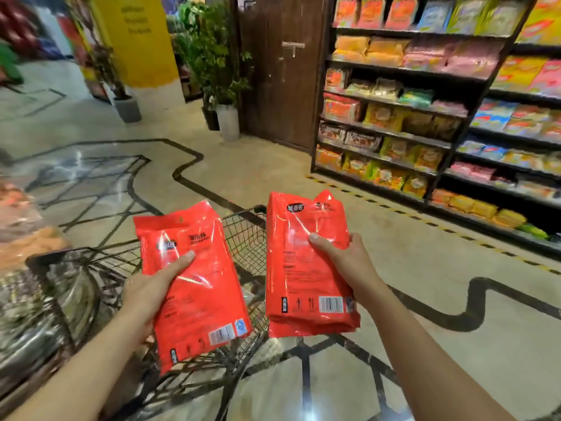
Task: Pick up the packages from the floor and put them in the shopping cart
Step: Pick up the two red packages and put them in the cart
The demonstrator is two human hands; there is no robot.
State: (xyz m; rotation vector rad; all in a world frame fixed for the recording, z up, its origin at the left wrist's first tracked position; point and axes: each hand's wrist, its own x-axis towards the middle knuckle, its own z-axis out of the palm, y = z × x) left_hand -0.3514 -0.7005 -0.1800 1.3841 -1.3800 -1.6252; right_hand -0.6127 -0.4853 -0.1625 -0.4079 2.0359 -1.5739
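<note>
**Two Red Packages Held Above the Shopping Cart**

Item count: two red packages, two hands, one shopping cart, two potted plants, one shelving unit.

The left hand (145,294) gripped the left red package (194,281) from its left edge, with the thumb pressed across the front face and the fingers closed behind it. This package was tilted slightly and hung over the wire basket of the shopping cart (246,238).

The right hand (343,259) gripped the right red package (306,268) from its right edge, with the thumb pressed on the front face and the fingers wrapped behind. This package stood nearly upright, just right of the cart's right rim and above the floor (425,284). The two packages were near each other but apart, barcodes at their near ends.

The cart stood near and left of centre. Its contents were blurred and mostly hidden behind the left package.

Surroundings: a shelving unit (440,117) stocked with coloured packets stood at far right, with a striped yellow-and-black line on the floor along its base. A dark wooden door (282,71) stood beside it. Two potted plants (212,71) stood left of the door, next to a yellow pillar (142,41). Blurred goods lay at the left edge.
</note>
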